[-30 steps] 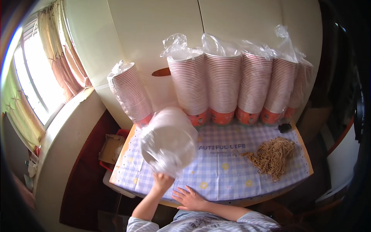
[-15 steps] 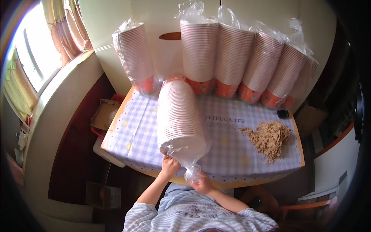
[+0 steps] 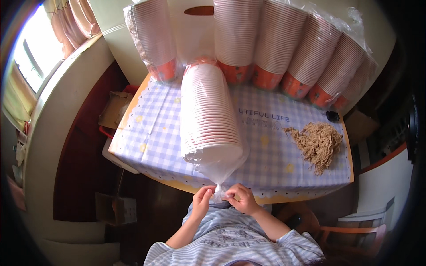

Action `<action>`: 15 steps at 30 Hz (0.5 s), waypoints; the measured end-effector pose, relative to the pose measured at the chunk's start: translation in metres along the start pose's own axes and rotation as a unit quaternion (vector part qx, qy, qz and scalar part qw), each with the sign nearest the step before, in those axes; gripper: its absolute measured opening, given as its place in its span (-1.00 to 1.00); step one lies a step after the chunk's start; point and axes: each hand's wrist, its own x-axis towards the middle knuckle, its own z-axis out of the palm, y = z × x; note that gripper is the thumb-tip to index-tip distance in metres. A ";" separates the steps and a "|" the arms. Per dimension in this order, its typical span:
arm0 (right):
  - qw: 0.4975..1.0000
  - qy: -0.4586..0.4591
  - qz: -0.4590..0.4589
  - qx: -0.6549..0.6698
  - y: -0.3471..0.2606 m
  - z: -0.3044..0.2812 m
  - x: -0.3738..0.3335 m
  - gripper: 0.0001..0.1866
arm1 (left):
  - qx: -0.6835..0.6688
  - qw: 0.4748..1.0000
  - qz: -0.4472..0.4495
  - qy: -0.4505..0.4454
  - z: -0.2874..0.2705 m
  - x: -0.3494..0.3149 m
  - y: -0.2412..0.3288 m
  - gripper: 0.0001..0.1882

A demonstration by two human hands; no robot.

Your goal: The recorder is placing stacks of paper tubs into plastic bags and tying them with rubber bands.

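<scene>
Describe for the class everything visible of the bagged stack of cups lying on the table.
The stack of cups is long, with many closely nested pale pinkish-white rims and orange-red at its far end. It lies on its side on the checked tablecloth, mouth toward the camera. A clear plastic bag encloses it, narrowing to a gathered neck at its near end, pinched by the left grip and right grip. Its far-end contacts are unclear.

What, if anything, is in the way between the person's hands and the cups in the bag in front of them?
Only the clear plastic bag: the left hand and right hand pinch its gathered neck, and its film covers the stack of paper cups. Nothing else visibly stands between; the tan yarn lies off to the right.
</scene>
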 end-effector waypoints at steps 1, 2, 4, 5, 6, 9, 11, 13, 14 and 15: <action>0.999 0.038 -0.018 -0.009 -0.008 0.001 0.000 -0.81 | -0.043 0.999 -0.015 -0.018 -0.002 0.000 0.004 -0.76; 0.999 0.035 -0.010 -0.008 -0.004 0.003 -0.006 -0.81 | -0.087 0.995 -0.030 -0.036 -0.003 0.000 0.008 -0.74; 0.998 0.022 -0.051 -0.019 0.004 0.008 -0.018 -0.80 | -0.115 0.987 -0.049 -0.099 -0.005 0.003 0.014 -0.73; 0.997 0.009 -0.062 -0.039 0.002 0.009 -0.021 -0.81 | -0.122 0.982 -0.060 -0.132 -0.006 0.004 0.013 -0.73; 0.998 0.010 -0.055 -0.039 0.001 0.011 -0.025 -0.81 | -0.117 0.976 -0.091 -0.162 -0.007 0.005 0.013 -0.73; 1.000 0.021 -0.018 0.006 -0.001 0.015 -0.030 -0.81 | -0.181 0.951 -0.081 -0.238 -0.007 0.009 0.006 -0.72; 0.997 0.009 0.033 0.064 0.000 0.015 -0.034 -0.82 | -0.215 0.936 -0.091 -0.264 -0.007 0.011 0.005 -0.70; 0.996 0.002 0.042 0.074 -0.003 0.013 -0.035 -0.83 | -0.249 0.919 -0.101 -0.289 -0.006 0.012 0.004 -0.68; 0.995 -0.008 0.047 0.082 -0.004 0.012 -0.036 -0.83 | -0.257 0.908 -0.123 -0.306 -0.005 0.013 0.005 -0.67; 0.995 -0.006 0.051 0.084 -0.005 0.011 -0.036 -0.83 | -0.265 0.897 -0.145 -0.323 -0.004 0.014 0.007 -0.65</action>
